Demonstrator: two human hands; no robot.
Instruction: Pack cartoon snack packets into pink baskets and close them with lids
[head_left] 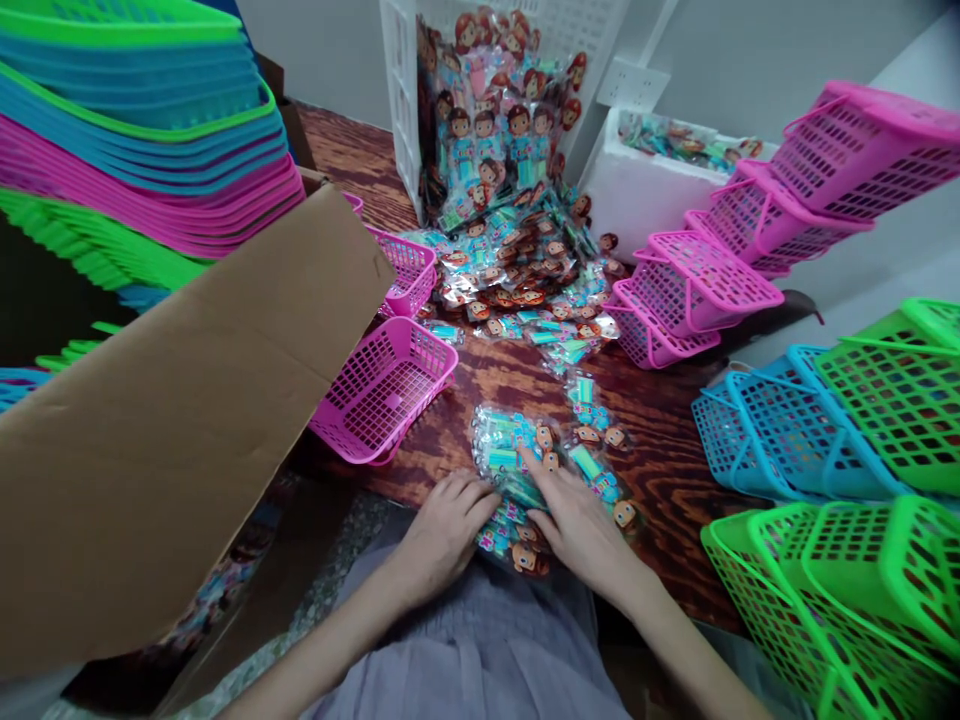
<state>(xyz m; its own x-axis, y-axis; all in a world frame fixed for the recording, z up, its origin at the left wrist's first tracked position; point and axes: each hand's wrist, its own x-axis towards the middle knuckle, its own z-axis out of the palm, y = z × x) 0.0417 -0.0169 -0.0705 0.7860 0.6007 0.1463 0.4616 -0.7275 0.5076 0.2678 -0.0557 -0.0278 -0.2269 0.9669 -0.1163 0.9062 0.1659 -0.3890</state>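
My left hand [444,530] and my right hand [576,525] rest on a small stack of clear packets with cartoon doll figures [510,465] at the near edge of a dark wooden table [667,470]. Both hands curl their fingers around the stack, left hand on its left side, right hand on top and to the right. A few loose packets [596,420] lie just beyond. An empty pink plastic basket [386,390] sits tilted to the left of the stack. A big heap of the same packets [525,275] lies further back.
A brown cardboard flap [187,400] juts in from the left. Stacked coloured baskets [135,130] tower at far left. Pink baskets [712,270], blue baskets [772,430] and green baskets [847,590] stand on the right. A white crate [401,110] and a white foam box [645,190] hold more packets.
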